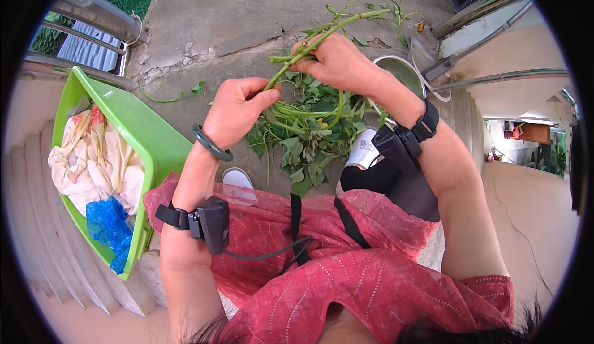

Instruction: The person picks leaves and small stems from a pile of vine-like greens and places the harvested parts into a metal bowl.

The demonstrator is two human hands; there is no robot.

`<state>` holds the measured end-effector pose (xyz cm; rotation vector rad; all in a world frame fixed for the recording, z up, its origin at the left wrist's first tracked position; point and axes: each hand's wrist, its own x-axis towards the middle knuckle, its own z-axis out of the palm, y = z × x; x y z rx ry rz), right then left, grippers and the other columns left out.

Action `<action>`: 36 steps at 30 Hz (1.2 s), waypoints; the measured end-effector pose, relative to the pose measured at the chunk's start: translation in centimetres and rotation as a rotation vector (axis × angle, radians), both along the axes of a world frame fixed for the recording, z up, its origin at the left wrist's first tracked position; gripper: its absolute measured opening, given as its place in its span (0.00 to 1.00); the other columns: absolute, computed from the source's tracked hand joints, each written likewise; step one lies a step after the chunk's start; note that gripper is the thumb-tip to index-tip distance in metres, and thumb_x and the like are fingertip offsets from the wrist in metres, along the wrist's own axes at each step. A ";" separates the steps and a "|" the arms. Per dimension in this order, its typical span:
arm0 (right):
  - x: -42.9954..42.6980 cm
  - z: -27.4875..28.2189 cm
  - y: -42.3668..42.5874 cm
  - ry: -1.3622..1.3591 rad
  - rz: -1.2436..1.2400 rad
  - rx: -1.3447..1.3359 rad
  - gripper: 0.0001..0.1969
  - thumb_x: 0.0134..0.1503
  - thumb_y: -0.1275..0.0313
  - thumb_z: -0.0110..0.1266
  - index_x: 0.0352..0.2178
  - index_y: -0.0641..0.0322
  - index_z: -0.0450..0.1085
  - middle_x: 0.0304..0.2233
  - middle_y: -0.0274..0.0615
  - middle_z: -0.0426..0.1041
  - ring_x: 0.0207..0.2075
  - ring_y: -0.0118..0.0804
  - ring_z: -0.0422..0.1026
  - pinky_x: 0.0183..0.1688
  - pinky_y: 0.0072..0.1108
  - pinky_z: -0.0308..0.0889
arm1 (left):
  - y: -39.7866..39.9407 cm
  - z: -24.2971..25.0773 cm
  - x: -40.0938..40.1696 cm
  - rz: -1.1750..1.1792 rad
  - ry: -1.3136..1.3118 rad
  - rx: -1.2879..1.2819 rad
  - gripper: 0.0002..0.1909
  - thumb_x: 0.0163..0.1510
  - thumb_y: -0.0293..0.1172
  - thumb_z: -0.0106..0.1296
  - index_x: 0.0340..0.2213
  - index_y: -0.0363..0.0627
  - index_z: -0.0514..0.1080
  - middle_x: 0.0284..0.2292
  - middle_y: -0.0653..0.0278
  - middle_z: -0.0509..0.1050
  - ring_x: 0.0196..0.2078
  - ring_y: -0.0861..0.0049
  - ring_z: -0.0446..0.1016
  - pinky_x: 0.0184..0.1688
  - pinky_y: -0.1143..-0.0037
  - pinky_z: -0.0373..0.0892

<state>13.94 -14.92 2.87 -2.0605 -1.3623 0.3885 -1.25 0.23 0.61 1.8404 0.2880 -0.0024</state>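
My left hand [243,105], with a dark bangle at its wrist, pinches the lower end of a thick green vine stem [327,33]. Farther up the same stem is my right hand [327,61], its fingers closed around it; short green stalks stick out to the left of these fingers. The stem slants up to the right, with thin tendrils near its top end. Below both hands, a pile of leafy green vines [306,144] lies on the concrete floor between my feet. Partly hidden behind my right forearm stands a round metal basin [401,72].
At the left, a green plastic bin [153,135] holds pale cloth [100,158] and a blue plastic bag [109,225], beside concrete steps [55,232]. Loose vine bits [197,88] lie on the floor. Metal railings [501,78] flank both sides. A black cable hangs over my lap.
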 end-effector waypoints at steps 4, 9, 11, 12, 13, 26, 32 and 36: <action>0.5 0.1 0.1 -0.027 -0.033 -0.120 0.12 0.47 0.61 0.51 0.29 0.55 0.73 0.22 0.48 0.71 0.28 0.49 0.69 0.29 0.33 0.63 | 0.1 1.1 0.0 -0.088 0.082 -0.094 0.12 0.52 0.32 0.47 0.30 0.34 0.72 0.25 0.70 0.72 0.28 0.90 0.64 0.30 0.85 0.62; 2.9 -1.0 0.0 -0.333 -0.276 -0.087 0.07 0.47 0.69 0.51 0.26 0.62 0.71 0.19 0.47 0.70 0.20 0.44 0.66 0.25 0.28 0.62 | 0.5 2.5 -1.1 -0.094 0.110 -0.500 0.12 0.52 0.33 0.46 0.30 0.35 0.71 0.26 0.66 0.73 0.27 0.87 0.67 0.31 0.85 0.64; 9.6 -3.3 -3.4 -0.225 -0.381 0.105 0.07 0.49 0.71 0.50 0.26 0.63 0.70 0.16 0.42 0.68 0.18 0.33 0.65 0.23 0.24 0.61 | 1.2 3.7 -2.3 -0.175 0.140 -0.601 0.12 0.53 0.34 0.46 0.31 0.35 0.70 0.26 0.63 0.73 0.26 0.86 0.68 0.30 0.84 0.65; 9.5 -2.6 -4.0 -0.149 -0.394 0.048 0.07 0.48 0.69 0.51 0.25 0.63 0.70 0.16 0.44 0.68 0.18 0.36 0.66 0.23 0.25 0.60 | 1.9 2.8 -2.6 -0.083 0.102 -0.585 0.12 0.53 0.33 0.44 0.32 0.34 0.69 0.27 0.61 0.72 0.25 0.86 0.68 0.30 0.84 0.65; 9.1 -1.5 -4.0 -0.073 -0.396 -0.004 0.08 0.47 0.68 0.52 0.23 0.62 0.69 0.17 0.46 0.68 0.18 0.38 0.67 0.23 0.27 0.60 | 2.5 2.4 -2.8 -0.063 0.098 -0.583 0.12 0.53 0.33 0.44 0.32 0.34 0.69 0.27 0.61 0.72 0.25 0.86 0.68 0.30 0.84 0.65; 0.8 0.3 -0.9 0.994 -0.200 -0.003 0.09 0.55 0.67 0.45 0.25 0.62 0.63 0.15 0.27 0.59 0.15 0.18 0.55 0.16 0.13 0.52 | 3.4 -0.2 -0.9 0.384 -0.023 -0.493 0.09 0.54 0.32 0.43 0.28 0.40 0.69 0.24 0.67 0.70 0.25 0.86 0.63 0.30 0.84 0.60; 0.2 -0.1 -0.9 1.260 -0.190 0.047 0.09 0.55 0.67 0.45 0.25 0.61 0.62 0.14 0.25 0.56 0.13 0.16 0.50 0.15 0.11 0.47 | 1.5 0.7 -0.3 0.333 -0.028 -0.425 0.09 0.53 0.32 0.44 0.26 0.39 0.69 0.22 0.68 0.70 0.24 0.86 0.63 0.29 0.83 0.61; -0.8 -0.1 -0.5 1.133 -0.152 0.085 0.09 0.54 0.67 0.47 0.24 0.60 0.63 0.15 0.26 0.58 0.14 0.16 0.51 0.15 0.10 0.47 | 0.9 0.8 -0.3 0.277 -0.001 -0.466 0.11 0.52 0.36 0.47 0.29 0.40 0.70 0.22 0.71 0.69 0.23 0.88 0.63 0.28 0.84 0.59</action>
